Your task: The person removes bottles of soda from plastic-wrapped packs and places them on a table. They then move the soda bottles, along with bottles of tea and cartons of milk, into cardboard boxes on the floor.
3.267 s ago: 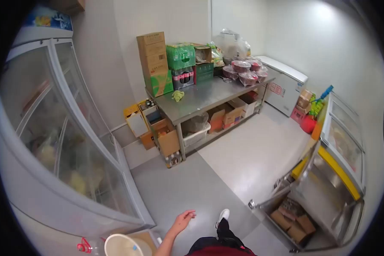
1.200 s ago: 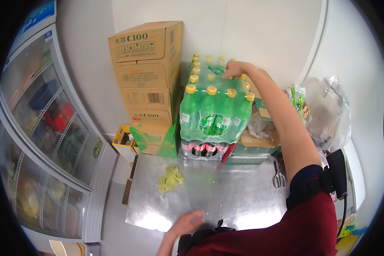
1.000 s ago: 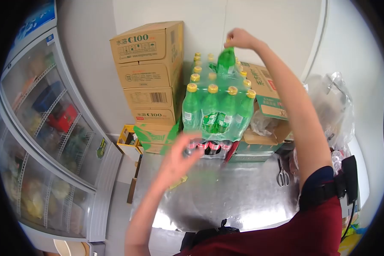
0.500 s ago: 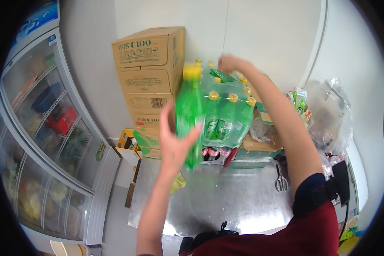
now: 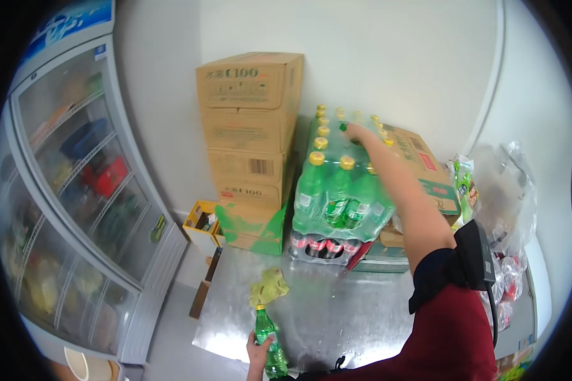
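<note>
While my left hand point(image 5: 257, 353) grips one loose bottle point(image 5: 264, 324), seven o'clock, the pack point(image 5: 345, 202), one o'clock, holds many; right hand point(image 5: 357, 133) atop, grip unclear.

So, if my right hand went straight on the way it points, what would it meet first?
Most likely the green bottle pack just below the right hand; depth is unclear, so they may be touching.
</note>
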A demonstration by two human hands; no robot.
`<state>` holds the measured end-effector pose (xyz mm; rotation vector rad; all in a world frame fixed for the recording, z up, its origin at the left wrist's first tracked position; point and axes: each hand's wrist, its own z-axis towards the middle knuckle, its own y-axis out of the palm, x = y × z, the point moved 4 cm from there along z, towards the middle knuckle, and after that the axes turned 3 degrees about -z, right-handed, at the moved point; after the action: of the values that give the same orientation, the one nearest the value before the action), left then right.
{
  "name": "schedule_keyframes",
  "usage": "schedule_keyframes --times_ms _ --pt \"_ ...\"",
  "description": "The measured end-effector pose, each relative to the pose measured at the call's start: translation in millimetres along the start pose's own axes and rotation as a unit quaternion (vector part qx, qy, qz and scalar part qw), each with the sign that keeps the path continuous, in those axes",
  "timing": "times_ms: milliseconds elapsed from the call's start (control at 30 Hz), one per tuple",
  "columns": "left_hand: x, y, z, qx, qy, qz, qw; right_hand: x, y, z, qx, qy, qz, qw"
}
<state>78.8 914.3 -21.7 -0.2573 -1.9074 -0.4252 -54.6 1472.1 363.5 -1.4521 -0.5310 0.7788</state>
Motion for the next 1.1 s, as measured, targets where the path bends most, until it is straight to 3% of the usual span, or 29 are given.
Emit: schedule_keyframes --times_ms 133,167,200,367,467,533,600,700,733,833,900,933,967,1000,1033,1067,1100 --pt "-11 -9 3 0.037 0.028 0.096 0.994 14 10 26 -0.020 -0.100 0.057 0.993" --pt "-10 -6 4 0.042 0.034 0.088 0.995 22 18 40 0.035 -0.055 0.057 0.996" --pt "-6 -4 3 0.052 0.033 0.144 0.988 26 21 53 0.021 -0.063 0.054 0.996" --pt "-7 23 -1 0.051 0.117 0.310 0.942 61 36 93 -0.005 -0.212 -0.123 0.969" --pt "5 39 -1 0.027 0.153 0.346 0.925 -3 -32 -41 0.076 -0.113 -0.047 0.990" --pt "10 45 1 -0.018 0.156 0.376 0.913 0 -72 -66 0.271 -0.032 0.010 0.962" --pt "1 44 0 -0.034 0.169 0.394 0.903 2 -132 -104 0.391 -0.021 0.123 0.912" --pt "3 47 1 -0.068 0.165 0.393 0.902 22 -201 -181 0.564 -0.127 0.209 0.789" --pt "17 51 -2 -0.060 0.224 0.395 0.889 16 -209 -225 0.568 -0.191 0.262 0.757" --pt "104 95 -15 -0.095 0.338 0.326 0.878 -13 -208 -328 0.542 -0.296 0.303 0.726" --pt "201 138 -38 -0.139 0.431 0.241 0.859 -29 -199 -360 0.469 -0.233 0.317 0.791" --pt "237 151 -56 -0.163 0.491 0.203 0.831 -48 -154 -381 0.369 -0.266 0.302 0.837" --pt "250 160 -72 -0.165 0.496 0.200 0.829 -66 -130 -389 0.344 -0.399 0.187 0.829" --pt "254 172 -84 -0.297 0.419 0.100 0.852 -83 -105 -396 0.166 -0.406 0.265 0.859" --pt "253 180 -91 -0.420 0.327 -0.002 0.847 -102 -88 -408 0.106 -0.449 0.174 0.870" --pt "246 176 -93 -0.421 0.330 -0.004 0.845 -109 -81 -401 0.108 -0.449 0.169 0.870" --pt "226 169 -92 -0.436 0.252 0.010 0.864 -113 -75 -389 0.097 -0.428 0.216 0.872"
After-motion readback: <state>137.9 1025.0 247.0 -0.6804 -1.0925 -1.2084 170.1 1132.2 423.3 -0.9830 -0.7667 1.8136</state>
